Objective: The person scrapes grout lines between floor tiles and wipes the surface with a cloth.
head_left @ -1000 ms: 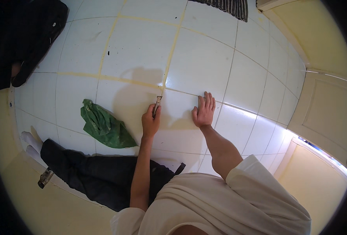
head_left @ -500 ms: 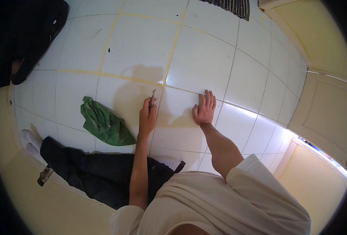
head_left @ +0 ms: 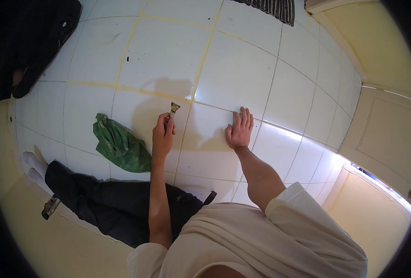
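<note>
My left hand [head_left: 162, 137] grips a small metal scraper [head_left: 173, 109] whose blade end points up and away, close to a yellowish grout line [head_left: 194, 95] between white floor tiles [head_left: 163, 60]. My right hand [head_left: 239, 130] lies flat on a tile with its fingers spread and holds nothing. A crumpled green cloth [head_left: 118, 144] lies on the floor just left of my left forearm.
My legs in dark trousers [head_left: 103, 204] and white socks [head_left: 33, 164] stretch out to the lower left. A black bag or garment [head_left: 34, 41] sits at the upper left. A striped mat [head_left: 272, 7] lies at the top, and cream walls and a door [head_left: 381, 134] stand at the right.
My left hand has slid forward along the tile with the scraper, toward the grout line. My right hand has stayed flat in place.
</note>
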`<state>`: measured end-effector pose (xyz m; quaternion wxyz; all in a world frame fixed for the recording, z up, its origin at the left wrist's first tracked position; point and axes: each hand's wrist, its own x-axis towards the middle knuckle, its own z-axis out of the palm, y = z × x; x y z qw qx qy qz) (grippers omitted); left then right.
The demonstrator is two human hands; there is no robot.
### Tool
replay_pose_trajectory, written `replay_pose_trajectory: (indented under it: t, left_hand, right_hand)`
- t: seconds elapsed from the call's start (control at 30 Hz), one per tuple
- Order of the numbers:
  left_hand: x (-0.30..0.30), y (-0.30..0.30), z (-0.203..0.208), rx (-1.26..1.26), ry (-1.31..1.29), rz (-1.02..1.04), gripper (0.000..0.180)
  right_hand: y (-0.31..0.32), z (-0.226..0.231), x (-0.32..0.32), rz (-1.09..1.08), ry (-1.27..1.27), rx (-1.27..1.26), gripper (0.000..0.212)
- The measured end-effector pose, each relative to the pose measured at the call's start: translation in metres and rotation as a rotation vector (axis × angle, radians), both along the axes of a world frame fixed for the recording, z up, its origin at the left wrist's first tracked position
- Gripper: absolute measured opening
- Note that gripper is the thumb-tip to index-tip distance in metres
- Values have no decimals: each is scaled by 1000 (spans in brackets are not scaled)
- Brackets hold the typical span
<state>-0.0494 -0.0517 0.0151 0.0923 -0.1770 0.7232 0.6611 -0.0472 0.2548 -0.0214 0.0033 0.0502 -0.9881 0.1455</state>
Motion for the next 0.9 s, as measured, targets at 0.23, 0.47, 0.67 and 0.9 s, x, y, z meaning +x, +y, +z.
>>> replay_pose_trajectory:
  t: [0.23, 0.47, 0.67, 0.9]
  left_hand:
    - [6, 5, -8, -22, -28, -38, 21]
    - [7, 10, -6, -90, -21, -88, 21]
    - [8, 8, -3, -211, -15, -184, 20]
    - [3, 15, 27, -431, 24, -204, 23]
  right_hand:
    - [1, 1, 0, 0, -24, -15, 60]
    - [2, 0, 1, -3, -34, -31, 60]
    - [4, -1, 0, -4, -18, -18, 59]
    - [0, -1, 0, -3, -18, 2, 59]
